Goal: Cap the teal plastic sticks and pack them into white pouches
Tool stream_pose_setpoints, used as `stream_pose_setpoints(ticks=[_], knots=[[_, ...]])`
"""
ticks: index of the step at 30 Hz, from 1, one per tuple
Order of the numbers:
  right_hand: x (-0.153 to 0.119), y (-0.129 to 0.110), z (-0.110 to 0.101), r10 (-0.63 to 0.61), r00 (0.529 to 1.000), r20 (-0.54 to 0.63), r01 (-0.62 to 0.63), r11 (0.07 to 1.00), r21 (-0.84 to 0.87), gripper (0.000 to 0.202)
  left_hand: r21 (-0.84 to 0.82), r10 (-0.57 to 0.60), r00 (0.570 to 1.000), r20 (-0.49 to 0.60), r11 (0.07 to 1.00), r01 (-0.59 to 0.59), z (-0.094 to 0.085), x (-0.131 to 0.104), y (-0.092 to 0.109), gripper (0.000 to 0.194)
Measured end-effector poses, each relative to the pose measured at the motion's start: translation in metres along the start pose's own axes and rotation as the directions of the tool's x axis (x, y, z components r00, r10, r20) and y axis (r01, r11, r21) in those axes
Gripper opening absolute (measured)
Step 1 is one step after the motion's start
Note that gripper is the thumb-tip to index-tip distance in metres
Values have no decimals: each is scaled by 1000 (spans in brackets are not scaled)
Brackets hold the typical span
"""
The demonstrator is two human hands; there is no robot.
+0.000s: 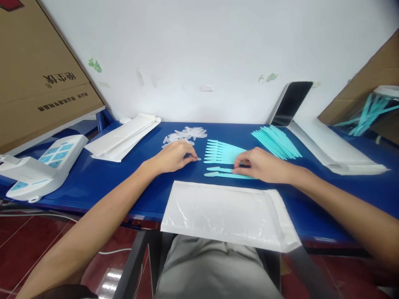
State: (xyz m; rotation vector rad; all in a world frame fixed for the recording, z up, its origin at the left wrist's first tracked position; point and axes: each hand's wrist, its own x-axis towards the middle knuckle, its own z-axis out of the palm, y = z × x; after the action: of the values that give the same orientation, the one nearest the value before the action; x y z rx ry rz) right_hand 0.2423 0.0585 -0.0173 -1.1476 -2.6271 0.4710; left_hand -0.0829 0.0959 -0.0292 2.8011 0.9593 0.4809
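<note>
My left hand (176, 158) is closed in a pinch on a small translucent plastic cap (198, 159), held low over the table. Beyond it lies a loose pile of similar caps (187, 133). My right hand (260, 164) has thumb and fingertips closed on the handle of a turquoise eyebrow razor (218, 169). Just nearer me, another turquoise razor (218, 175) lies nearly parallel, its handle end under the hand. Past my right fingers several razors (220, 153) lie side by side in a row, blade ends to the left. More razors (277, 142) form a stack farther right.
A white plastic mailer (218, 209) overhangs the table's front edge. Folded white mailers (124, 135) lie left, another white packet (339, 149) right. A phone (291, 104) leans at the back wall. A white device with blue keys (52, 166) sits at far left; a container of turquoise sticks (374, 110) at far right.
</note>
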Motion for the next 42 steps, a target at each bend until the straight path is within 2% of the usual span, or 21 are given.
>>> stream_pose_setpoints(ticks=[2,5,11,13,16,18,20,25,32,36,38,42], knots=[[-2,3,-4,26,999,32,-26,999,19,34,9,-7,1000,-26,1000,7,2,0,0,16],[-5,3,-7,31,999,28,-32,999,24,36,43,-13,999,-47,999,15,4,-1,-1,25],[-7,-7,-9,10,992,-130,-6,999,32,29,53,10,999,-43,999,-8,5,0,2,25],[-7,-8,-8,-24,980,-200,33,999,40,25,-12,-9,995,-101,1000,8,3,0,5,23],[-5,-6,-6,-106,952,-286,118,993,25,22,-217,-101,965,-243,975,48,2,2,11,19],[-4,-3,-4,-146,945,-292,160,987,22,21,-370,-171,937,-304,928,49,1,4,14,23],[-2,-1,-1,-165,951,-260,179,983,29,20,-456,-206,924,-322,889,39,2,5,17,27],[0,6,7,-112,976,-187,129,988,79,22,-558,-244,921,-304,829,35,3,8,20,28],[-1,8,9,-54,944,-324,62,998,17,28,-639,-276,901,-335,769,-2,5,7,23,30],[0,4,8,-82,940,-331,71,996,-47,28,-689,-315,900,-301,724,23,6,8,23,35],[0,4,9,-84,940,-331,65,996,-68,27,-702,-317,907,-277,711,34,6,8,23,37],[-1,4,10,-82,924,-374,58,995,-76,25,-702,-279,932,-231,711,39,8,9,24,29]])
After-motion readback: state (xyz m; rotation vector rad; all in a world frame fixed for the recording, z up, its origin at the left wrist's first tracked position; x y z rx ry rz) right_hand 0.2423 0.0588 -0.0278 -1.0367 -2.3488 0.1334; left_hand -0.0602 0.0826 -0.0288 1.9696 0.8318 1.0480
